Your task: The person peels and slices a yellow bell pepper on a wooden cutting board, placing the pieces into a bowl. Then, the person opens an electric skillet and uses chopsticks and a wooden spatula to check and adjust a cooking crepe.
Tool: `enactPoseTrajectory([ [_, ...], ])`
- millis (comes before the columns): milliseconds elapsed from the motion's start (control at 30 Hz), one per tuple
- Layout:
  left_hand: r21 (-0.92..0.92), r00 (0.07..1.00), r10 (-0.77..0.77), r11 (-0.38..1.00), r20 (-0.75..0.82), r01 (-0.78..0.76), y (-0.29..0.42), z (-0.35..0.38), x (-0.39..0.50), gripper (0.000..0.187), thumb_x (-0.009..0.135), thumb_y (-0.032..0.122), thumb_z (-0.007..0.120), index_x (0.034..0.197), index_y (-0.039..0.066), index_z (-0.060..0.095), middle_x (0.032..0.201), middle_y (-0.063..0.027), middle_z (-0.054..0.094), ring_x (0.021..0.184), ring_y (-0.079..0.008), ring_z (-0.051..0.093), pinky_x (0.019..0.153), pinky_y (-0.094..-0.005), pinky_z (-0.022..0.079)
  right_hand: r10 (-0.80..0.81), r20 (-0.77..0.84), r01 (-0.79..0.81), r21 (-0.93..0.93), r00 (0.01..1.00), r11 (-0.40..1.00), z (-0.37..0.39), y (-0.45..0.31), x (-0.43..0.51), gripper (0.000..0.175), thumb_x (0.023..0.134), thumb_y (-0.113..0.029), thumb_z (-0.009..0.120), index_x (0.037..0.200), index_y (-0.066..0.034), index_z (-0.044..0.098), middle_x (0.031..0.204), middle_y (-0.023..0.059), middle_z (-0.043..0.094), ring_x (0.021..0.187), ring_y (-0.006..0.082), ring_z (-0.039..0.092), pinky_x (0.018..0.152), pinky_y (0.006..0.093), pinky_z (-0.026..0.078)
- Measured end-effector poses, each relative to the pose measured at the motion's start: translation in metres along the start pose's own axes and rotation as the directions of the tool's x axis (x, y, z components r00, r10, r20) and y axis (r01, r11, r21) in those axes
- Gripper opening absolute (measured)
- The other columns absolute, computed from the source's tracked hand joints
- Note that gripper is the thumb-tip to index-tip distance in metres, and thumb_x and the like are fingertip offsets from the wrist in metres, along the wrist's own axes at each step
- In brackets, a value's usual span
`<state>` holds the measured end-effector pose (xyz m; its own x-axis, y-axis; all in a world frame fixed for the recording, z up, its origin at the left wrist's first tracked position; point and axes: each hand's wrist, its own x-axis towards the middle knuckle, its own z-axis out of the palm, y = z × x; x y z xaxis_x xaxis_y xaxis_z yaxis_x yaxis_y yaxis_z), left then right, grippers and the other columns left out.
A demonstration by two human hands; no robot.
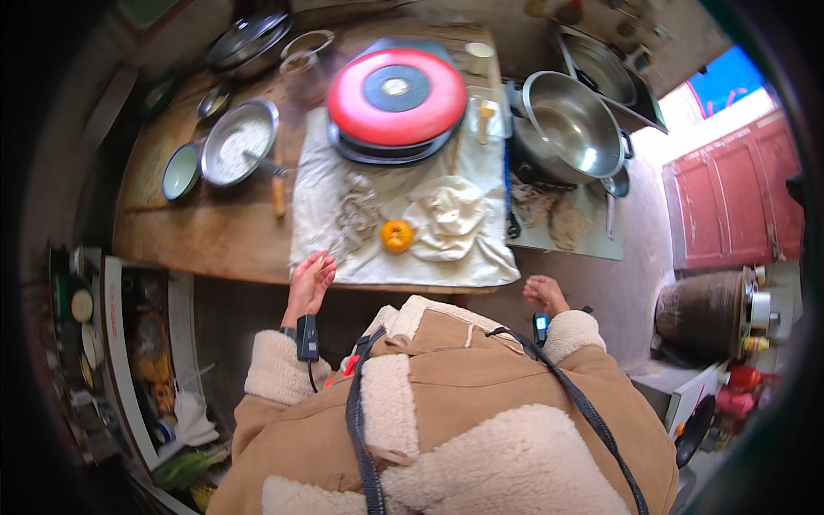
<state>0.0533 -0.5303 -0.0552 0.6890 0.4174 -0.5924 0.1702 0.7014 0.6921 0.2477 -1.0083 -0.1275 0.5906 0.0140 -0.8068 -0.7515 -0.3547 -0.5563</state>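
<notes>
My left hand (312, 283) is at the front left edge of a white cloth (399, 270) spread on a wooden table (193, 232). Its fingers are loosely bent, and I see nothing held in them. Off the table's front right corner hangs my right hand (544, 294), fingers curled and blurred; whether they are closed is unclear. On the cloth lie an orange pumpkin-like fruit (397, 236), a crumpled white cloth (450, 209) and a rumpled greyish cloth or bag (359, 209). Behind them stands a round electric griddle with a red lid (396, 96), which is down.
At left are a metal bowl of white powder (238, 151), an enamel bowl (181, 171) and a wooden-handled tool (278, 193). A plastic container (487, 112) holds a brush. Large steel pots (573, 129) stand right of the table. A shelf unit (129, 360) flanks me at left.
</notes>
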Motion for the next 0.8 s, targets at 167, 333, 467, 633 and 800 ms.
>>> enactPoseTrajectory([
  [167,-0.044,0.999,0.041,0.998,-0.021,-0.041,0.021,-0.056,-0.011,0.016,0.086,0.01,0.053,0.102,0.004,0.052,0.088,-0.007,0.061,0.074,-0.012,0.06,0.063,-0.0214,0.052,-0.294,0.3,0.322,-0.049,0.908,0.945,0.096,-0.086,-0.026,0.033,0.08,-0.021,0.062,0.107,-0.0056,0.054,0.088,0.0032,0.06,0.077,0.0106,0.058,0.063,0.0213,0.045],
  [333,-0.099,0.994,0.062,0.993,-0.095,-0.071,0.033,-0.101,-0.027,0.016,0.087,0.01,0.052,0.102,0.004,0.052,0.088,-0.0073,0.061,0.075,-0.0124,0.06,0.064,-0.0218,0.051,-0.656,0.371,0.753,-0.308,0.657,0.581,0.198,-0.122,-0.037,0.043,0.075,-0.021,0.066,0.11,-0.0005,0.052,0.099,0.0107,0.059,0.086,0.0184,0.057,0.075,0.0281,0.046],
  [467,-0.157,0.989,0.067,0.984,-0.129,-0.087,0.03,-0.119,-0.034,0.015,0.086,0.008,0.051,0.101,0.004,0.053,0.088,-0.0079,0.061,0.075,-0.013,0.061,0.065,-0.0224,0.051,-0.651,0.609,0.805,-0.593,0.453,0.004,0.252,-0.123,-0.037,0.067,0.063,-0.019,0.071,0.123,-0.0108,0.042,0.12,0.0187,0.043,0.107,0.0352,0.044,0.092,0.038,0.037],
  [633,-0.175,0.986,0.073,0.98,-0.151,-0.099,0.033,-0.127,-0.039,0.016,0.086,0.009,0.053,0.101,0.005,0.053,0.088,-0.0078,0.061,0.074,-0.0131,0.061,0.064,-0.0224,0.051,-0.574,0.691,0.758,-0.628,0.44,-0.176,0.276,-0.117,-0.028,0.078,0.058,-0.016,0.071,0.127,-0.014,0.034,0.124,0.0194,0.039,0.107,0.0387,0.043,0.09,0.0419,0.038],
  [800,-0.163,0.972,0.122,0.974,-0.202,-0.156,0.055,-0.134,-0.035,0.015,0.087,0.012,0.052,0.099,0.004,0.052,0.087,-0.0082,0.061,0.073,-0.0131,0.061,0.063,-0.0235,0.051,-0.557,0.739,0.75,-0.597,0.378,-0.284,0.288,-0.126,-0.018,0.076,0.055,-0.016,0.071,0.124,-0.0122,0.038,0.122,0.0128,0.042,0.107,0.0341,0.043,0.091,0.0421,0.033],
])
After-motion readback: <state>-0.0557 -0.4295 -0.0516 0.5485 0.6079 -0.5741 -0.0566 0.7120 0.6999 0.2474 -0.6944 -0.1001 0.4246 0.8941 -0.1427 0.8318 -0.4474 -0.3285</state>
